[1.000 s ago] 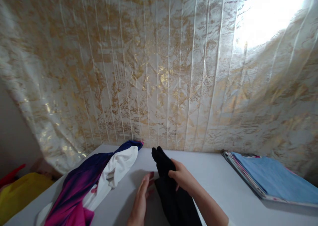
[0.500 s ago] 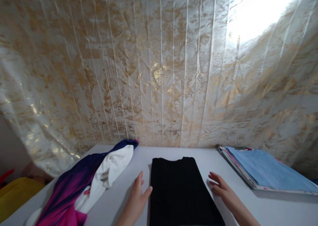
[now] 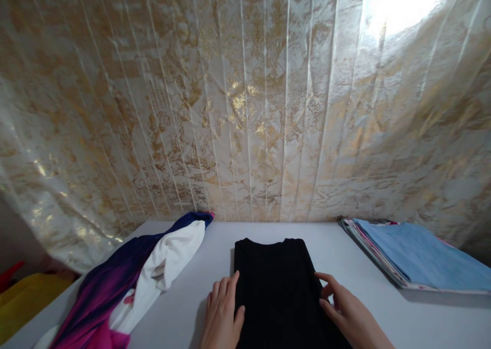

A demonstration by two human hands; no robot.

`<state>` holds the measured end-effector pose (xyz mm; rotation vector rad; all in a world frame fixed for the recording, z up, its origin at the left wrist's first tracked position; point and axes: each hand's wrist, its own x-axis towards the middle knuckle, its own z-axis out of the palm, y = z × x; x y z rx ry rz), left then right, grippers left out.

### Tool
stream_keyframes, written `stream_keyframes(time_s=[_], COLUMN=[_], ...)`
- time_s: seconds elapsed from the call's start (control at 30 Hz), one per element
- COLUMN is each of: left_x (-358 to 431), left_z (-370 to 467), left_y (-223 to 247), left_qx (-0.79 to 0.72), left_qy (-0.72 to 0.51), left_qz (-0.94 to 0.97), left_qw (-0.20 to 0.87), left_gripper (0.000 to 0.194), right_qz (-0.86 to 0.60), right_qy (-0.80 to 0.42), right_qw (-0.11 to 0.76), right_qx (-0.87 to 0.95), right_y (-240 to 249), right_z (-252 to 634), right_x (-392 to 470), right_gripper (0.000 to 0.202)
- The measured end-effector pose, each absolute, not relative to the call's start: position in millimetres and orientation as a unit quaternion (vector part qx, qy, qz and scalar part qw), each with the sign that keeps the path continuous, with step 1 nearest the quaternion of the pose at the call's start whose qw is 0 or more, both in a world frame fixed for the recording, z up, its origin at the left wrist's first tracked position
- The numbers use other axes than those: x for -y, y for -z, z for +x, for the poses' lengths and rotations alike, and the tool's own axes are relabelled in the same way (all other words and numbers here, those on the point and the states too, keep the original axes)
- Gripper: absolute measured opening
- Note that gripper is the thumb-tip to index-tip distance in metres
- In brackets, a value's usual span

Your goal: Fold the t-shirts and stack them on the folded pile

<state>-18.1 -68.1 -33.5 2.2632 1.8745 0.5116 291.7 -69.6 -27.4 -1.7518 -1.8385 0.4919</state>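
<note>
A black folded shirt (image 3: 278,292), its neckline at the far end, lies flat on the white table in front of me. My left hand (image 3: 223,310) rests at the shirt's left edge, fingers stretched forward and thumb apart on the fabric. On the opposite side, my right hand (image 3: 341,305) touches the right edge with index fingertip and thumb, a gap showing between them. Neither hand is closed around the cloth. The shirt's near end runs out of the bottom of the view.
Loose clothes lie in a heap on the left: a purple and navy garment (image 3: 111,277) and a white one (image 3: 174,252). A stack of folded clothes with a light blue top piece (image 3: 425,259) sits at the right. Yellow cloth (image 3: 34,303) shows beyond the table's left edge.
Both hands have moved inward to the sides of the black shirt and now touch its edges. The view has shifted slightly.
</note>
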Motion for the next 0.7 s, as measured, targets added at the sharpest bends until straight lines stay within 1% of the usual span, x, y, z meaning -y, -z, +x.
stream_keyframes(time_s=[0.07,0.17,0.23,0.3,0.4,0.47,0.57,0.63,0.7], left_x=[64,58,54,52,52,55,61,64,66], left_z=[-15,-12,-11,-12,-19,-25,-32,-33,-32], left_y=[30,24,19,14,10,14,24,27,26], left_qx=[-0.633,-0.624,-0.609,-0.594,-0.572,-0.571,-0.581,-0.581,-0.572], left_qy=[-0.17,-0.211,-0.25,-0.298,-0.361,-0.354,-0.292,-0.259,-0.239], left_qz=[0.747,0.732,0.721,0.698,0.65,0.641,0.663,0.681,0.699], left_qw=[0.108,0.175,0.216,0.265,0.346,0.371,0.371,0.364,0.356], left_gripper=[0.059,0.057,0.055,0.049,0.039,0.037,0.039,0.044,0.049], right_qz=[-0.663,-0.67,-0.665,-0.647,-0.615,-0.616,-0.63,-0.629,-0.63], right_qy=[-0.203,-0.216,-0.222,-0.239,-0.29,-0.353,-0.447,-0.464,-0.44], right_qw=[0.254,0.232,0.241,0.287,0.384,0.391,0.336,0.322,0.326], right_qx=[0.675,0.671,0.671,0.664,0.624,0.586,0.539,0.534,0.551], right_y=[24,17,11,5,2,7,16,18,16], right_z=[291,287,285,285,291,298,304,303,300], right_x=[67,63,62,63,70,78,87,88,85], right_gripper=[0.048,0.048,0.046,0.041,0.037,0.038,0.041,0.044,0.047])
